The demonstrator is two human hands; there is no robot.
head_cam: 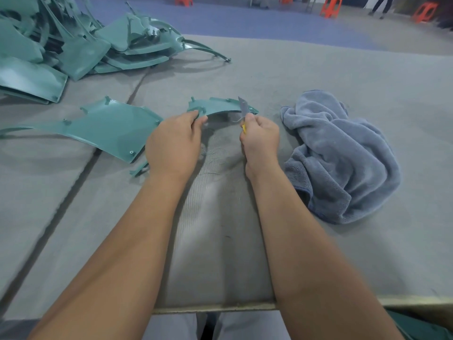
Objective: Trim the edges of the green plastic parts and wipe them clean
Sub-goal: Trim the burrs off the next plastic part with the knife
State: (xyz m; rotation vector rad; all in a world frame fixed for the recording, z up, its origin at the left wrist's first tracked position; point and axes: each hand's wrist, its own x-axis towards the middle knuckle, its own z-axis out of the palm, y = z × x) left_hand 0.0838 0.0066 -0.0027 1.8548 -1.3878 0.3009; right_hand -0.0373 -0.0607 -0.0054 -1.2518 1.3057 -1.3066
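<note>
The person sits at a grey padded table with both bare forearms stretched out over it. The left hand pinches the near left edge of a small curved green part, fingers curled round its rim, holding it raised just off the table. The right hand is clenched round a yellow-handled knife, whose grey blade stands upright against the right end of that same part.

Just left of the held part, a larger green panel lies flat on the table, its right edge partly hidden behind the left hand. Farther back and to the left of the held part, a heap of green parts is stacked loosely. Right of the held part, near the knife hand but apart from it, a crumpled blue-grey towel sits on the table. Thin shavings lie on the ribbed mat between the two wrists, below the held part. Far behind it, orange stools stand on the floor.
</note>
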